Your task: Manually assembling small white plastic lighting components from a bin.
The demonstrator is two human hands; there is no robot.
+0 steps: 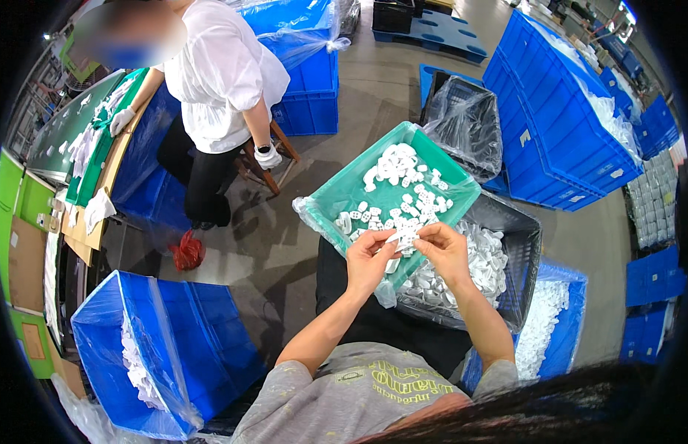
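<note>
Both my hands are together over the near edge of a green tray [381, 159], which tilts in front of me. My left hand [367, 263] is closed in a pinch on a small white plastic piece [400, 237]. From the other side, my right hand [445, 254] pinches at the same spot; the fingers partly cover what is held. White plastic pieces with holes [412, 207] lie loose in the tray, with a further heap [396, 163] at its far side. Under and right of the tray, a black crate [523, 255] lined with clear plastic holds many white parts [481, 259].
A person [218, 74] in a white top and gloves sits at a bench [100, 214] on the left. Lined blue bins stand at the lower left [226, 333], lower right [573, 318] and upper right [536, 118]. A red bag [187, 251] lies on the floor.
</note>
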